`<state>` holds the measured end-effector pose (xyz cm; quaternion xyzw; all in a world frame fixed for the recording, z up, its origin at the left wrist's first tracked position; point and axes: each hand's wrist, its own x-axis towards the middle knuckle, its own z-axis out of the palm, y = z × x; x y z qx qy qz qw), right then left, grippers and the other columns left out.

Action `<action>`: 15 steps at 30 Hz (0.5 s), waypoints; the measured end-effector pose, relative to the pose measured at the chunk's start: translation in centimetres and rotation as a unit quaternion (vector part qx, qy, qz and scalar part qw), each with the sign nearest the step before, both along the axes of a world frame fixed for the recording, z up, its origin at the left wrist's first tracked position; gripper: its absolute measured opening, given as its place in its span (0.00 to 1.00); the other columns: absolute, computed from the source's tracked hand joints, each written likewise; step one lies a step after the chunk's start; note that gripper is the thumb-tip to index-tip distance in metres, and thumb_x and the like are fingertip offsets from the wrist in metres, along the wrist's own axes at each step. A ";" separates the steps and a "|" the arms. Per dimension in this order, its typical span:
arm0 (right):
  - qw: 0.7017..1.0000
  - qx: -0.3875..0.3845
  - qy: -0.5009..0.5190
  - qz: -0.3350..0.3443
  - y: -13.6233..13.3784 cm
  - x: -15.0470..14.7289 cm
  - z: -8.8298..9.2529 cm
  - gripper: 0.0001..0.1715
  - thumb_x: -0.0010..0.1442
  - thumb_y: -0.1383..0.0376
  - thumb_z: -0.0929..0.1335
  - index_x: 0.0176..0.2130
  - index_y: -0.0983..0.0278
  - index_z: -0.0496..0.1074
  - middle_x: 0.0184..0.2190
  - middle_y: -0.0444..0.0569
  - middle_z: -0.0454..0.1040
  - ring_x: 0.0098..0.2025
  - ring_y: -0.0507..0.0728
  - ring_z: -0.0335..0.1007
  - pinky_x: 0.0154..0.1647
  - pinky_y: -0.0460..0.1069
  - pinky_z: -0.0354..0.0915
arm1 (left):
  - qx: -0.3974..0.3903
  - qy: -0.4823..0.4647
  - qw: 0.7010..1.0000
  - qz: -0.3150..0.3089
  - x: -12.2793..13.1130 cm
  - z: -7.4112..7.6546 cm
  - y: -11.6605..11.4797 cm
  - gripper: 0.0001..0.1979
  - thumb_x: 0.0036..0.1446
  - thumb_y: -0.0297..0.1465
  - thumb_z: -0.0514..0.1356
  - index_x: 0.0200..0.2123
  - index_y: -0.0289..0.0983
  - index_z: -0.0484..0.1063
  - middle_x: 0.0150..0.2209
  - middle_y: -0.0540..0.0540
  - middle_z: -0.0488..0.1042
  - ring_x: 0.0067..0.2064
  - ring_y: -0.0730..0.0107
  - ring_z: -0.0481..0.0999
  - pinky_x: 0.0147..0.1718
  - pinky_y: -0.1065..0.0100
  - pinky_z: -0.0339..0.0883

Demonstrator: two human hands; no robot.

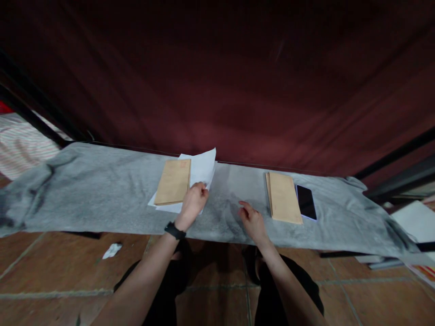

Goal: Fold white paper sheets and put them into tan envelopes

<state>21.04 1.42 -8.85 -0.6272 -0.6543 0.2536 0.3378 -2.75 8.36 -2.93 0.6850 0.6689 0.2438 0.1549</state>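
Observation:
My left hand (194, 199), with a dark band on its wrist, is closed on the right edge of a white paper sheet (203, 166). The sheet's far corner curls up off the cloth. A stack of brown envelopes (173, 182) lies on the left part of the white sheets, with a reddish mark near its top corner. My right hand (252, 221) hovers over the grey cloth, fingers loosely apart and the index finger pointing left, holding nothing. To its right lies a second stack of brown envelopes (284, 197), and beside that a dark-screened phone (306, 202).
A grey cloth (102, 190) covers the long narrow surface. Behind it hangs a dark red curtain (217, 99). Crumpled white tissue (112, 250) lies on the tiled floor (68, 262). Dark metal bars (401, 154) stand at both ends, with papers at the far right.

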 end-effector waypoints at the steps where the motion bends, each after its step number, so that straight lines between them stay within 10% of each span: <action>1: 0.998 -0.012 0.054 -0.004 0.1 -0.1 0.0 0.22 0.66 0.58 0.61 0.56 0.60 0.72 0.38 0.50 0.82 0.38 0.59 0.79 0.41 0.53 0.73 | 0.012 0.027 0.999 -0.026 1.3 0.0 -0.9 0.08 0.61 0.26 0.54 0.37 0.37 0.73 0.38 0.43 0.77 0.38 0.64 0.77 0.38 0.68 0.66; 9: 0.892 -0.151 0.422 -0.067 1.0 -0.8 1.0 0.33 0.57 0.44 0.67 0.53 0.60 0.72 0.39 0.49 0.81 0.38 0.59 0.78 0.35 0.52 0.74 | 0.018 -0.014 0.981 -0.193 9.5 -1.6 -5.4 0.12 0.61 0.20 0.52 0.43 0.35 0.73 0.39 0.42 0.77 0.41 0.64 0.77 0.42 0.66 0.70; 15: 0.908 -0.088 0.390 -0.127 1.6 1.4 0.1 0.19 0.46 0.52 0.72 0.34 0.62 0.73 0.29 0.46 0.79 0.34 0.57 0.75 0.36 0.49 0.70 | 0.002 -0.099 0.951 -0.294 11.0 -1.1 -6.1 0.06 0.65 0.30 0.57 0.38 0.38 0.74 0.39 0.45 0.78 0.41 0.65 0.78 0.43 0.67 0.71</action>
